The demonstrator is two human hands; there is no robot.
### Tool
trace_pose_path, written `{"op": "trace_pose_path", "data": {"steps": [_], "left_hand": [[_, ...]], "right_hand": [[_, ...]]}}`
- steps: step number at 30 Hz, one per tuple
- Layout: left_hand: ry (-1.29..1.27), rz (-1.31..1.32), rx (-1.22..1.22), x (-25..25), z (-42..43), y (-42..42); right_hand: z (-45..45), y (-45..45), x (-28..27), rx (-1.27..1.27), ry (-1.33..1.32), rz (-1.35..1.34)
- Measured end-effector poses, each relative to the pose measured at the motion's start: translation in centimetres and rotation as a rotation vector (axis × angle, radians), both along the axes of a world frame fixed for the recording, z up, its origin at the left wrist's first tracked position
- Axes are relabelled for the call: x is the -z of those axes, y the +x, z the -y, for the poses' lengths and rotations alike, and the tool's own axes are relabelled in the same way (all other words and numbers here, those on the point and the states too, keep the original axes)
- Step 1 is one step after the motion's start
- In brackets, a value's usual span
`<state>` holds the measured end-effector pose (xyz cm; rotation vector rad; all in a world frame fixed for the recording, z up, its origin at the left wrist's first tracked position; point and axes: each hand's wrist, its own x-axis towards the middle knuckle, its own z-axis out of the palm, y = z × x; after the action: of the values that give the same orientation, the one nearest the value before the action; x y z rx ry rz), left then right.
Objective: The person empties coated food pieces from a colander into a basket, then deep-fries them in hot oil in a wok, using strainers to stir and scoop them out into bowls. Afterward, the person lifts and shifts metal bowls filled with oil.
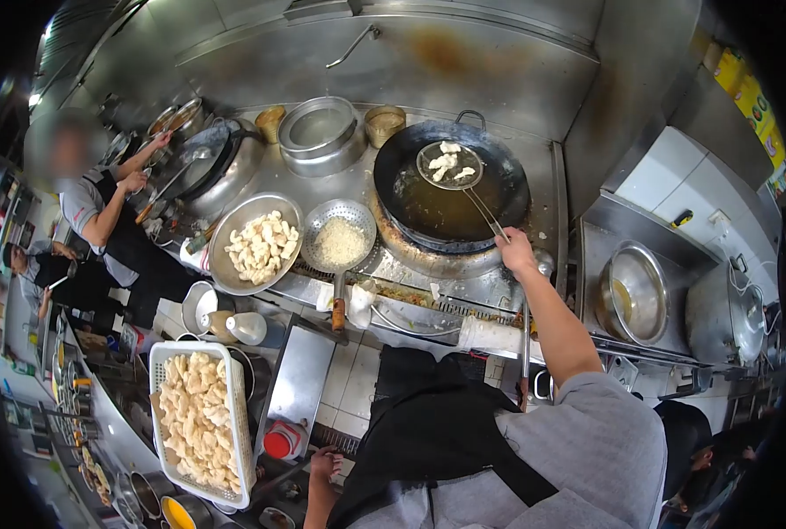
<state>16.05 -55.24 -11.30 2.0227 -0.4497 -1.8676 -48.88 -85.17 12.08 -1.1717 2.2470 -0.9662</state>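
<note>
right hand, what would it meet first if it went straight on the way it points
The near rim of the wok looks first in line for the right hand, though height is hard to judge and it might pass just over the rim.

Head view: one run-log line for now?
right hand: holds strainer | strainer: pale pieces, over wok | left hand: low, beside apron

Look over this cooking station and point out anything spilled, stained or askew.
A rusty-brown stain discolors the grey steel wall behind the wok. Brownish residue along the front of the stove looks like spillage.
</note>
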Motion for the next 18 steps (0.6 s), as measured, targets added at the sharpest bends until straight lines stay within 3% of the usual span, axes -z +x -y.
{"op": "trace_pose_path", "data": {"steps": [6, 10, 13, 18], "left_hand": [[0.085, 0.035, -0.087, -4.1, -0.5, -0.5], [0.041, 0.042, -0.135, -4.5, -0.8, 0.5], [0.007, 0.041, -0.143, -4.0, -1.9, 1.8], [0.016, 0.000, -0.168, -1.4, -4.6, 4.9]], "right_hand": [[0.3, 2.8, -0.7, -0.041, -0.146, -0.014], [1.3, 8.2, -3.7, -0.138, -0.149, 0.339], [2.2, 14.2, -5.2, -0.299, -0.105, 0.777], [6.5, 26.1, -3.8, -0.495, 0.003, 0.863]]}}
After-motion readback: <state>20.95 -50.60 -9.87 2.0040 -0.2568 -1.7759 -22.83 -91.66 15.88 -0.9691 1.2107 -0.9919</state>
